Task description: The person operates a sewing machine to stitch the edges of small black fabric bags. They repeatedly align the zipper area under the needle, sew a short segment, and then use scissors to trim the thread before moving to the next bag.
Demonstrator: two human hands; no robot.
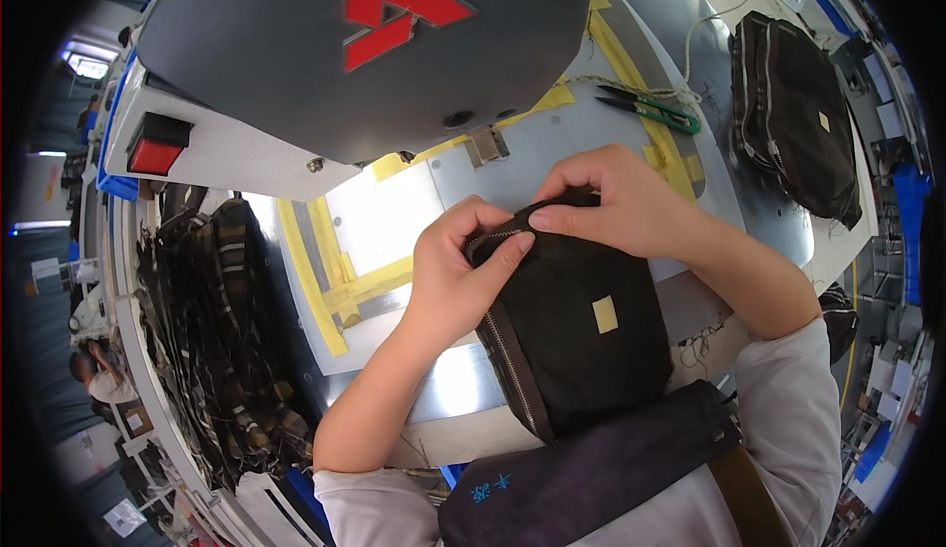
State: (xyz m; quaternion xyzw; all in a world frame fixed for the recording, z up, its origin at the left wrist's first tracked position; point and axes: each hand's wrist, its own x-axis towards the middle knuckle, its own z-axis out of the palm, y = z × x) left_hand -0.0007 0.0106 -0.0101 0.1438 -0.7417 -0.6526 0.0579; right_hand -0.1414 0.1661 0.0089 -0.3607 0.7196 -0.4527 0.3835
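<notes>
A dark fabric pouch with a metal zipper down its left side and a small pale yellow label lies at the table's near edge. My left hand pinches its upper left corner, where the zipper bends round. Close beside it, my right hand grips the pouch's top edge between thumb and fingers. The thumbs point toward each other with a short stretch of the edge between them. Just beyond my hands is the metal plate of a sewing machine, whose dark head hangs over the table.
Green-handled thread snips lie at the upper right near a cord. Further right rests a second dark zippered pouch. A pile of dark and plaid fabric pieces is on the left. Yellow tape marks the plate. Another person sits far left.
</notes>
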